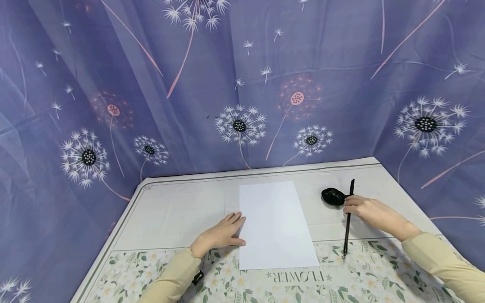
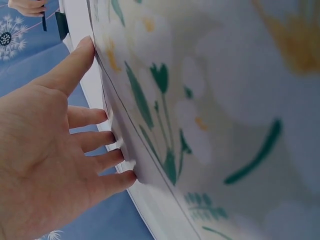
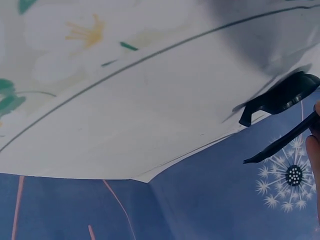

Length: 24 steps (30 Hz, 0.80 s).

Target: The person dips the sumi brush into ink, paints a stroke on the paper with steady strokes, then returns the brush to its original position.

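My left hand (image 1: 223,231) lies with its fingers spread along the left edge of a white sheet of paper (image 1: 278,227); in the left wrist view the same hand (image 2: 60,135) has its fingers extended. On the right, my right hand (image 1: 367,209) pinches a slim black brush (image 1: 347,231) around its middle. The dark tip points away from me, and a small loop hangs at the near end. Just left of that hand sits a black, rounded ink dish (image 1: 332,196). The right wrist view shows the brush (image 3: 280,142) beside the dish (image 3: 287,95), with only a sliver of fingers visible.
A white tablecloth (image 1: 182,214) with a flowered near section (image 1: 132,273) covers the table. Purple dandelion curtains (image 1: 197,118) hang behind it and at both sides. A small black piece (image 1: 198,277) shows by the left sleeve.
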Available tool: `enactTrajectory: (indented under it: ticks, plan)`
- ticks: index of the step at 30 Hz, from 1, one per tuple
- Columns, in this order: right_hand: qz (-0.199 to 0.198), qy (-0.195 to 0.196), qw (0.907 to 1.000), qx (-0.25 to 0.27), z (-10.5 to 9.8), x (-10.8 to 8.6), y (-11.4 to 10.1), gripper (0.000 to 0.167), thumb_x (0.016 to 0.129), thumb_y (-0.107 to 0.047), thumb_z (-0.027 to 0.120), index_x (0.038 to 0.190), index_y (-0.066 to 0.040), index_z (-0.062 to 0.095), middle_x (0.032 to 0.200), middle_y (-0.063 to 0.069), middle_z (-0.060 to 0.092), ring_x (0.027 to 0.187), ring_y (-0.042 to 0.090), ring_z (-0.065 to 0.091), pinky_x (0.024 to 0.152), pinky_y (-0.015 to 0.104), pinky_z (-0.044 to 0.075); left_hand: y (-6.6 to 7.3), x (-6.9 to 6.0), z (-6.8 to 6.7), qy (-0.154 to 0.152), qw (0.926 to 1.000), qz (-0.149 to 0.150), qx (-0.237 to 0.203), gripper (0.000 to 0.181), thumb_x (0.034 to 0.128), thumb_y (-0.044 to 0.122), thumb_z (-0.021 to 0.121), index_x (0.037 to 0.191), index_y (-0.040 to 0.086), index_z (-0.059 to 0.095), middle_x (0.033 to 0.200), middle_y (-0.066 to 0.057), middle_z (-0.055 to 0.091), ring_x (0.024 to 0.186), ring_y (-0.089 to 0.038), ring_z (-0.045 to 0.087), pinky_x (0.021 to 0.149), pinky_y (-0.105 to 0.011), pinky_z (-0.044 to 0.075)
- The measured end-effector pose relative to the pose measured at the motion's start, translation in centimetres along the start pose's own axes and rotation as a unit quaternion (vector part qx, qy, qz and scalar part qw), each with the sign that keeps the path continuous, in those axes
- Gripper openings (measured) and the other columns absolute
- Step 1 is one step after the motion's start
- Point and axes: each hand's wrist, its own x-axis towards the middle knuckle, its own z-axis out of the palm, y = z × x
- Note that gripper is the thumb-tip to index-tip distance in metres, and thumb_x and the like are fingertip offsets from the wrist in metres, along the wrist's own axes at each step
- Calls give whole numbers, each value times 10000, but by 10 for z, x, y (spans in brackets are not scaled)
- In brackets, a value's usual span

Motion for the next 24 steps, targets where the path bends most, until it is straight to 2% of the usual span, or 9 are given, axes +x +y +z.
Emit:
enactTrajectory:
  ticks: [5, 6, 8, 9, 10, 13, 16, 19, 24]
  plan:
    - [77, 152, 9998, 97, -4, 4, -1, 455, 610, 154, 688, 988, -98, 722, 1033, 84, 689, 959, 257, 652, 776, 381, 582, -1, 1, 1, -1, 10000, 4, 19, 839, 902, 510, 593, 1518, 32, 282, 1598, -196, 199, 1475, -396, 192, 1190, -511, 252]
    - [77, 188, 9997, 116, -4, 5, -2, 416, 652, 139, 667, 993, -93, 723, 1038, 96, 690, 961, 267, 653, 775, 388, 582, -1, 1, 1, -6, 10000, 5, 28, 840, 902, 511, 592, 1518, 33, 280, 1599, -195, 198, 1475, -394, 192, 1191, -509, 253]
    - [72, 279, 9995, 96, -4, 6, -1, 251, 872, 50, 553, 990, -88, 725, 1033, 107, 691, 952, 275, 655, 769, 394, 581, 0, 1, 0, -25, 10000, 12, 50, 839, 906, 510, 588, 1521, 35, 273, 1601, -192, 193, 1476, -392, 191, 1192, -506, 251]
    - [81, 333, 9994, 102, -4, 7, -1, 266, 962, -14, 471, 987, -82, 727, 1028, 112, 693, 947, 277, 657, 767, 394, 580, 0, 0, 0, -35, 10000, 15, 60, 838, 909, 510, 584, 1523, 36, 268, 1602, -190, 190, 1477, -390, 189, 1194, -504, 249]
    - [89, 394, 9991, 103, -3, 8, -1, 368, 1034, -88, 364, 980, -79, 728, 1022, 115, 694, 944, 276, 658, 767, 392, 579, 0, 0, 0, -38, 10000, 28, 68, 836, 911, 506, 585, 1522, 32, 268, 1602, -193, 190, 1476, -392, 191, 1192, -507, 250]
    - [121, 559, 9982, 152, -3, 10, -1, 690, 1071, -245, 67, 969, -74, 728, 1010, 115, 699, 938, 272, 662, 777, 395, 576, 1, 0, -1, -65, 9999, 59, 70, 830, 920, 494, 581, 1523, 24, 259, 1602, -198, 184, 1476, -398, 184, 1193, -513, 244]
    - [226, 655, 9970, 331, -4, 13, -1, 465, 1069, -158, 275, 986, -70, 724, 1025, 118, 700, 957, 275, 660, 799, 411, 569, 1, -1, -1, -75, 9999, 82, 62, 825, 923, 485, 582, 1520, 16, 260, 1600, -206, 185, 1475, -404, 183, 1191, -520, 243]
    - [339, 720, 9957, 474, -4, 15, -2, 218, 971, -63, 507, 1004, -77, 721, 1036, 113, 698, 967, 274, 657, 808, 415, 565, 1, -1, -1, -73, 9999, 75, 70, 824, 923, 484, 583, 1520, 16, 261, 1600, -205, 185, 1475, -403, 184, 1191, -519, 246]
    - [428, 936, 9926, 640, -3, 21, -3, 178, 884, 0, 618, 1016, -68, 718, 1021, 116, 698, 948, 279, 661, 781, 391, 569, 1, -1, 0, -53, 9999, 78, 112, 825, 920, 486, 584, 1520, 19, 265, 1599, -204, 189, 1474, -401, 189, 1191, -517, 245]
